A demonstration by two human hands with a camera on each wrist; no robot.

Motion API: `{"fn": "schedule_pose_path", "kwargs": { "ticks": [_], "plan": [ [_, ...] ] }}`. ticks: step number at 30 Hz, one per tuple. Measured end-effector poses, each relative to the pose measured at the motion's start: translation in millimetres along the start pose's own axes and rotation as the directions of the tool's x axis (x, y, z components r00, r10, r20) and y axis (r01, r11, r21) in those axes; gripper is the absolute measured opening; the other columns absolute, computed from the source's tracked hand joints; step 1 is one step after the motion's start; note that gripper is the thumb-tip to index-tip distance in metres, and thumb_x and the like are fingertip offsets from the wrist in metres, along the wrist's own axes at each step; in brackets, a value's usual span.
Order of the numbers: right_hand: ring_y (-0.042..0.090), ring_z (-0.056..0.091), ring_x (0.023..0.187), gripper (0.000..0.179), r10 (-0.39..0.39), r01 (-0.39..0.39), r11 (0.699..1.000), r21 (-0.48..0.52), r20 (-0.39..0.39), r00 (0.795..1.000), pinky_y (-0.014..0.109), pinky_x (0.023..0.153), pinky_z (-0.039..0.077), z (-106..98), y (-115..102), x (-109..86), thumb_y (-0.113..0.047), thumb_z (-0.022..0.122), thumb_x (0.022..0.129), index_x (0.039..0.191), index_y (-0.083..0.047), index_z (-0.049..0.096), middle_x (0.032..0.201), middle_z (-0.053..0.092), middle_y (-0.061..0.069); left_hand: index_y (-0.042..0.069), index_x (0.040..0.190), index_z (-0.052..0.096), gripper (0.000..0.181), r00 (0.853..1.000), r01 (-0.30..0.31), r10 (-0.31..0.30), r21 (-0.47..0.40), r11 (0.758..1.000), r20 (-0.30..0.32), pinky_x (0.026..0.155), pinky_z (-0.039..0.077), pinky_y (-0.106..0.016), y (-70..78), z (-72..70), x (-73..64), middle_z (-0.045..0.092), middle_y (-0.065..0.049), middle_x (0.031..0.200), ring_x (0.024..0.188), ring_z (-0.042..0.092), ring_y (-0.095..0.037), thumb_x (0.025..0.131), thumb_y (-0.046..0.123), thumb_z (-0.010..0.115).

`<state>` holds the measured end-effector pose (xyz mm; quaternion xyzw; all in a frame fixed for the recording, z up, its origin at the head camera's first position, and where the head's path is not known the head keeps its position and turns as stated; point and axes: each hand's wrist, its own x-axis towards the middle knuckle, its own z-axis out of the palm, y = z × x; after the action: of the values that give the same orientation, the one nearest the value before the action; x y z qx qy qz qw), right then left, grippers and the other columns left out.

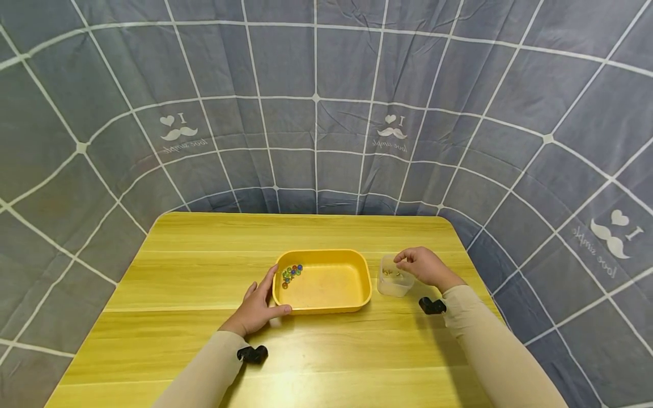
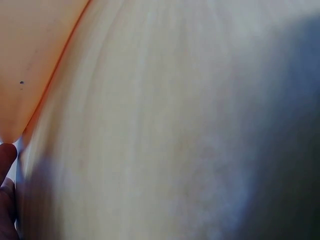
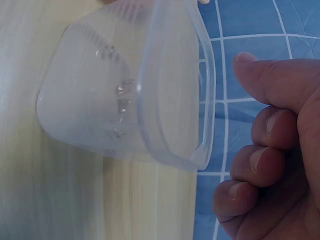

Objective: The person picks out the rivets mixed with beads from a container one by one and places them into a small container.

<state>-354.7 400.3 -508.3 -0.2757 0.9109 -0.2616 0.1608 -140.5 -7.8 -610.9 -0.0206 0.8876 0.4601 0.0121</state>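
A yellow tray (image 1: 326, 309) stands on the table with small coloured glass marbles (image 1: 287, 273) gathered at its left end. My left hand (image 1: 257, 309) rests against the tray's front left corner, thumb along the front wall and fingers along the left side. To the tray's right is a clear plastic container (image 1: 394, 288) holding several small brownish-gold pieces (image 1: 389, 272). Over the container's mouth is my right hand (image 1: 423, 266), thumb and forefinger close together. In the right wrist view its other fingers (image 3: 257, 165) are curled; whether anything lies between the fingertips is hidden.
The wood-grain table (image 1: 204, 260) extends on all sides of the tray. Behind it and to the right hangs a grey-blue cloth (image 1: 347, 68) with white grid lines. A black wrist camera (image 1: 432, 306) sits below the right wrist, and another (image 1: 252, 355) below the left.
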Motion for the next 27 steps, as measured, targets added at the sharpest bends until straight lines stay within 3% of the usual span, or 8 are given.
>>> {"fn": "schedule_pose_path", "kwargs": {
  "ticks": [11,22,27],
  "plan": [
    [0.019,0.050,0.077,0.025,-0.079,0.079,0.996,-0.033,-0.005,0.997,0.032,0.067,0.044,2,-19,27.9,-0.024,0.066,0.105,0.121,-0.009,0.078,0.078,0.058,0.003,0.022,0.172,0.004,0.116,1.000,0.020,-0.020,0.005,1.000,-0.018,0.131,-0.005,-0.064,-1.5,6.0,4.8,0.030,-0.017,0.172,0.156,0.035,-0.043,0.090,0.048,0.082],
    [0.016,0.038,0.059,0.025,-0.149,0.147,0.988,0.040,0.055,0.987,0.029,0.058,0.037,23,-74,64.4,-0.022,0.068,0.104,0.124,-0.009,0.077,0.065,0.046,0.000,0.022,0.172,0.004,0.116,0.999,0.017,-0.017,-0.003,1.000,-0.035,0.131,-0.005,-0.064,1.3,12.7,12.9,0.029,-0.017,0.172,0.157,0.035,-0.042,0.090,0.048,0.081],
    [0.013,0.032,0.052,0.026,-0.226,0.223,0.974,0.037,0.101,0.969,0.028,0.056,0.034,41,-100,82.1,-0.020,0.069,0.103,0.124,-0.008,0.077,0.056,0.043,-0.001,0.025,0.172,0.003,0.115,0.999,0.021,-0.021,-0.003,1.000,-0.042,0.131,-0.005,-0.063,2.4,15.9,19.2,0.026,-0.015,0.174,0.159,0.031,-0.042,0.091,0.047,0.081]
  ]
}}
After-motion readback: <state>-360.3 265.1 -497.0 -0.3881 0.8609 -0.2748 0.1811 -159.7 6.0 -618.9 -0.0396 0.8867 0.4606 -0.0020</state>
